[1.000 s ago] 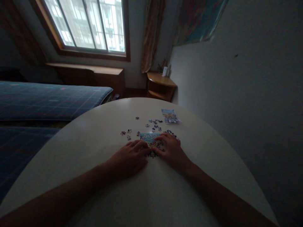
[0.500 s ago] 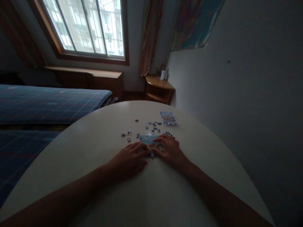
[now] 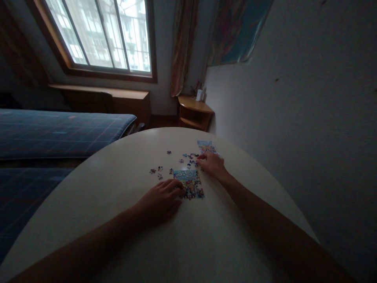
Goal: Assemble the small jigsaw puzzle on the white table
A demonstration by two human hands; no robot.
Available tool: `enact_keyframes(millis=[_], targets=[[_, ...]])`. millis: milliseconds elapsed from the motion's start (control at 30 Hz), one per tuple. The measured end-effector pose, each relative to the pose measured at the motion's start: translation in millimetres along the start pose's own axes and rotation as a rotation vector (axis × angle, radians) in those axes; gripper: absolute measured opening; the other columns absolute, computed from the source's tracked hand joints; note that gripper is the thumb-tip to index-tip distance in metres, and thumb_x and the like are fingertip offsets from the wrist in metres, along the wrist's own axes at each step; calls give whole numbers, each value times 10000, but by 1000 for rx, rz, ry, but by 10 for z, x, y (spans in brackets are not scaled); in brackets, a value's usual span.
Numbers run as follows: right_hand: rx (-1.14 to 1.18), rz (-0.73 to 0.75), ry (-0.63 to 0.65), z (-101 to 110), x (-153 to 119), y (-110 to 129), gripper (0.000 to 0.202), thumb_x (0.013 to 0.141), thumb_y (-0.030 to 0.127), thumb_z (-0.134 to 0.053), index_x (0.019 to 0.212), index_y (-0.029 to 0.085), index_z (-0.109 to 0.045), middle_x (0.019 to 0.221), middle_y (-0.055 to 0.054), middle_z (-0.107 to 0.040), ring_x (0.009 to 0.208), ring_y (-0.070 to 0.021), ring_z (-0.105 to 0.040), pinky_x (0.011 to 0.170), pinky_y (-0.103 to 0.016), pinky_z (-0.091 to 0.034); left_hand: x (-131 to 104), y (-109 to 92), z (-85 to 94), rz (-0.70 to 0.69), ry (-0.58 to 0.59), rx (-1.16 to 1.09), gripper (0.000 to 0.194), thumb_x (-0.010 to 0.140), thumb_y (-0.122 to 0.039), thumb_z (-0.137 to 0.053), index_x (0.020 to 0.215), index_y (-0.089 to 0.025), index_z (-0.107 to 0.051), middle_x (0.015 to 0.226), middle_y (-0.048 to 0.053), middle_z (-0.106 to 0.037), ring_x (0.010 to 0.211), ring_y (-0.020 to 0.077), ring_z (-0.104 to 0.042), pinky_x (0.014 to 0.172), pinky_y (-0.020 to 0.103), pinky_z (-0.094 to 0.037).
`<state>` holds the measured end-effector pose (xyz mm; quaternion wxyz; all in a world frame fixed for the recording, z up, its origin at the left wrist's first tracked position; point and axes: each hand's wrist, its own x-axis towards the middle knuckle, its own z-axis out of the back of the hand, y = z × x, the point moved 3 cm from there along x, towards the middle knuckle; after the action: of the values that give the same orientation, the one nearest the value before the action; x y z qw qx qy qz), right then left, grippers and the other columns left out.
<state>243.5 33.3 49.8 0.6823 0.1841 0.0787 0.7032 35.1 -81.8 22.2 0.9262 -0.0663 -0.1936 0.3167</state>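
Observation:
A partly joined jigsaw puzzle (image 3: 191, 182) lies on the white round table (image 3: 118, 177), its right and lower edges uneven. My left hand (image 3: 165, 196) rests on the puzzle's left side, fingers loosely spread and bent, with nothing gripped. Beyond the puzzle, my right hand (image 3: 211, 165) is over the loose pieces (image 3: 191, 162); its thumb and index finger come together at their right edge. Whatever is between those fingertips is too small to make out. More loose pieces (image 3: 160, 169) lie to the left of the puzzle.
A printed picture sheet (image 3: 206, 146) lies behind my right hand, partly covered by it. One single piece (image 3: 169, 152) sits farther back. Past the table are a bed with a blue plaid mattress (image 3: 59, 133), a corner shelf (image 3: 194, 104) and a wall at the right.
My right hand has moved off the puzzle, away from me and slightly right, to the loose pieces. The puzzle's right side is now uncovered. My left hand has stayed nearly still.

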Motion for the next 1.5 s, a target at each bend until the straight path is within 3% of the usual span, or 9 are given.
enact_keyframes(millis=[200,467,633,900,1033,1333,1500], targets=[[-83,8,6,-112,359,122,258,853,386,-617,1002,247,-774,1120,-93,-723,1109,-306,-599,992,-525,-382,8,12,-18,13,-2,-6,202,932,-170,-491,1128,-183,-539,1211,97,-589,1122,238,-565,1003,442,-503],[-159,68,99,-126,466,77,258,888,273,-584,1056,288,-779,1166,-96,-727,1157,-314,-586,1008,-546,-362,10,-10,19,28,8,-10,208,924,-166,-495,1125,-183,-544,1214,98,-593,1129,246,-566,991,454,-511],[-164,113,191,-51,460,62,226,865,241,-626,1012,296,-790,1110,-71,-755,1113,-290,-621,1006,-515,-368,12,-3,3,24,-5,-13,214,916,-162,-500,1124,-191,-545,1208,94,-595,1124,242,-571,997,447,-507],[-170,159,287,13,455,100,161,798,321,-743,946,280,-792,1068,-63,-758,1056,-292,-654,971,-496,-395,8,5,-9,21,2,-11,225,906,-145,-511,1126,-186,-538,1210,97,-592,1116,247,-568,991,450,-509],[-178,184,312,3,473,114,82,790,291,-757,853,255,-795,993,-59,-772,1003,-279,-674,921,-426,-429,14,1,-2,19,-2,-6,222,905,-148,-497,1118,-187,-542,1205,102,-594,1121,246,-570,993,447,-507],[-109,273,200,24,343,87,141,797,242,-721,921,191,-762,959,-79,-753,949,-240,-669,869,-352,-452,8,11,-13,7,-19,-6,214,913,-154,-487,1119,-192,-535,1205,97,-586,1116,244,-563,986,450,-510],[28,312,205,53,223,74,218,857,208,-661,1060,178,-734,909,-51,-751,839,-168,-670,806,-288,-470,-1,31,-26,7,-27,-20,213,916,-156,-489,1119,-196,-538,1214,95,-586,1116,238,-565,987,447,-510]])
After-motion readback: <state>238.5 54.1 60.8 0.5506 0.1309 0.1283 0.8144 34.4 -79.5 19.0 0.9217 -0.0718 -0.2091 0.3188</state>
